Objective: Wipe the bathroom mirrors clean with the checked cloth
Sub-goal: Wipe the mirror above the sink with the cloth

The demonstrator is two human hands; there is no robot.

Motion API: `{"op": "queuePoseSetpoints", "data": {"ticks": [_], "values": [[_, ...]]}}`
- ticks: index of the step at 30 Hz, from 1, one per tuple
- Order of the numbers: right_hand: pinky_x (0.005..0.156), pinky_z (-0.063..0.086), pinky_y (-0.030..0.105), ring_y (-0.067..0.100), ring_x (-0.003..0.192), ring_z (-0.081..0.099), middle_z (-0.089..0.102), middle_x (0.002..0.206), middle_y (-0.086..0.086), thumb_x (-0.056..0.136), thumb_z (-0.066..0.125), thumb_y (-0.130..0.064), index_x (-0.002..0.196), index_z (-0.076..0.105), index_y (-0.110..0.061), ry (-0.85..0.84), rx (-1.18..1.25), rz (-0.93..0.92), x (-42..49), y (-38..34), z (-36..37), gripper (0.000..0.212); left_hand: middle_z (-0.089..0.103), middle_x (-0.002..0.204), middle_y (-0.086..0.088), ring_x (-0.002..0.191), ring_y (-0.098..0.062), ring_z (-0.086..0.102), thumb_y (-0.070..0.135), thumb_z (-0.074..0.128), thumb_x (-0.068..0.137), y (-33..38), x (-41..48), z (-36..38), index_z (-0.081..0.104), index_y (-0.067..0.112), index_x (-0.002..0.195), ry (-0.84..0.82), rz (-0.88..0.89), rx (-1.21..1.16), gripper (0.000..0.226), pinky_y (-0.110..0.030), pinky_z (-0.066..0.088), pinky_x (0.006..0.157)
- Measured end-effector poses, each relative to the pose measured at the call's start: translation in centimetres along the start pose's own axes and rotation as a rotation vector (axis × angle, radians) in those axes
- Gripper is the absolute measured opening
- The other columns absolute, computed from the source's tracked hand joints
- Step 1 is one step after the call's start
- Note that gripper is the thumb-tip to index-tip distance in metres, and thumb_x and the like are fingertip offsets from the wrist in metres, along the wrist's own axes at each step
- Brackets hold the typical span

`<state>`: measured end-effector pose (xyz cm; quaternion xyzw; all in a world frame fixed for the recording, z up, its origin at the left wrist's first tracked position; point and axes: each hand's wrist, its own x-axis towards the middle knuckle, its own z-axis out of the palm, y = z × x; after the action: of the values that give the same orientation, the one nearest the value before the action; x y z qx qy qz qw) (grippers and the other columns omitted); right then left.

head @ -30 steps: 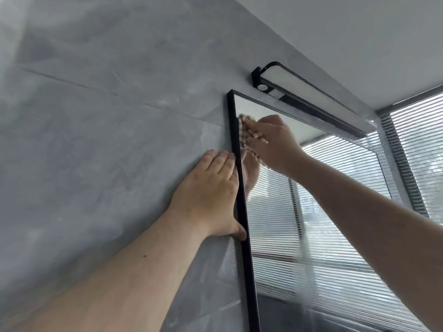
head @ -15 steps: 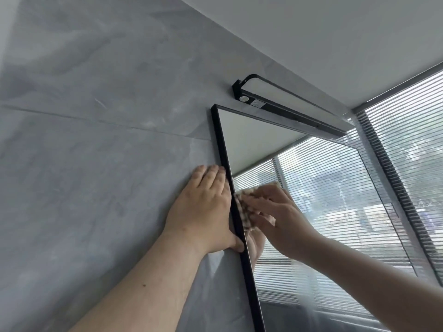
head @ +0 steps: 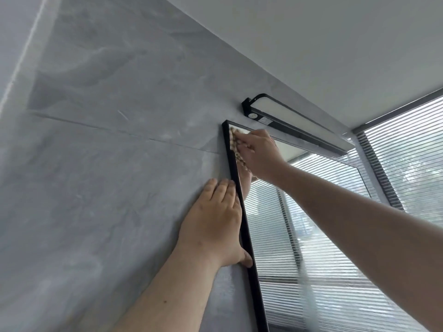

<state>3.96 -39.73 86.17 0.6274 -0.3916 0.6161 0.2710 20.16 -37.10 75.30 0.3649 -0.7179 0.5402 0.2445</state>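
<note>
A black-framed mirror (head: 318,236) hangs on the grey wall and reflects window blinds. My right hand (head: 260,154) presses the brown-and-white checked cloth (head: 235,147) against the glass in the mirror's top left corner, right beside the frame. Most of the cloth is hidden under my fingers. My left hand (head: 214,224) lies flat on the wall just left of the frame, fingers together, thumb resting on the black frame edge lower down. It holds nothing.
A black bar lamp (head: 294,123) is fixed to the grey marbled wall (head: 107,164) just above the mirror's top edge. A window with horizontal blinds (head: 407,159) stands to the right. The white ceiling (head: 311,44) is close overhead.
My right hand with the cloth went down the mirror's left edge to the level of my left hand, then back up to the top corner. My left hand stayed on the wall.
</note>
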Motion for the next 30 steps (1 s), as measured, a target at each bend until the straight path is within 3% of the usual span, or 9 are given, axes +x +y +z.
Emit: {"op": "queuePoseSetpoints", "data": {"ticks": [9,16,20,27,30], "values": [[0.110,0.036,0.043,0.023,0.126,0.043,0.046,0.123,-0.006,0.097,0.055,-0.025,0.134,0.059,-0.036,-0.035,-0.018,-0.021,-0.9,0.8,-0.5,0.039,0.005,0.166,-0.015,0.154,-0.028,0.001,0.090,0.056,0.062,0.0,0.0,-0.1,0.007,0.002,0.156,-0.010,-0.020,0.004,0.138,-0.047,0.000,0.124],[0.106,0.044,0.041,0.013,0.119,0.043,0.043,0.118,-0.013,0.090,0.067,-0.015,0.126,0.063,-0.027,-0.239,-0.059,-0.108,-10.8,3.8,-1.8,0.038,0.008,0.166,-0.013,0.153,-0.026,0.003,0.089,0.060,0.059,0.0,0.0,0.0,0.010,0.005,0.157,0.005,-0.025,0.000,0.138,-0.046,-0.001,0.124],[0.099,0.048,0.038,0.016,0.120,0.042,0.047,0.122,-0.010,0.088,0.065,-0.025,0.118,0.058,-0.034,-0.296,-0.053,-0.221,-19.0,6.0,-1.3,0.032,0.007,0.166,-0.014,0.153,-0.026,0.002,0.092,0.055,0.059,-0.1,0.1,-0.1,0.008,0.002,0.156,-0.013,-0.024,-0.008,0.141,-0.046,-0.001,0.124],[0.100,0.043,0.035,0.015,0.116,0.042,0.044,0.114,-0.011,0.091,0.064,-0.014,0.127,0.064,-0.019,-0.142,-0.009,-0.125,-16.9,6.4,-0.3,0.037,0.010,0.166,-0.013,0.153,-0.025,0.004,0.095,0.053,0.055,-0.1,0.1,-0.1,0.010,0.003,0.157,-0.034,-0.030,0.016,0.144,-0.045,0.002,0.124],[0.100,0.042,0.035,0.017,0.116,0.044,0.048,0.118,-0.007,0.093,0.064,-0.017,0.134,0.060,-0.024,-0.081,0.024,-0.037,-13.2,6.2,-0.1,0.042,0.008,0.166,-0.013,0.153,-0.025,0.003,0.096,0.050,0.056,0.0,0.0,-0.1,0.010,0.004,0.157,-0.034,-0.033,0.036,0.142,-0.045,0.001,0.124]]}}
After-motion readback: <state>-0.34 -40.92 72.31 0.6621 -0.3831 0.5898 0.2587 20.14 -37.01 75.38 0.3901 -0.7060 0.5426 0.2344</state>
